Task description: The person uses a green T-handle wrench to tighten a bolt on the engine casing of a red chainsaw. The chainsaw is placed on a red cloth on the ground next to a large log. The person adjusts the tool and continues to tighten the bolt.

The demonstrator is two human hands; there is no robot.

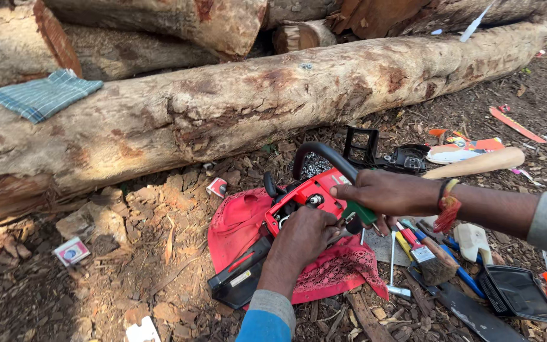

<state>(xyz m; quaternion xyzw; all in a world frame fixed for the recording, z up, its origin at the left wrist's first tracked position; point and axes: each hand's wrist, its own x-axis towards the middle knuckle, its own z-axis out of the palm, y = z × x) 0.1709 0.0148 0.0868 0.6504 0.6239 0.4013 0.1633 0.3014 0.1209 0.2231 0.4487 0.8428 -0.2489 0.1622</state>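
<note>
On red cloth [238, 218] beside log [223, 107]: red chainsaw [305, 199] steadied by left hand [302, 237] gripping body; right hand [387, 193] closed around green-handled screwdriver [362, 212], tip down into housing.

A chainsaw [299, 209] lies on a cloth [238, 221] before the log [223, 114], tools [438, 259] apparently scattered to its right.
</note>
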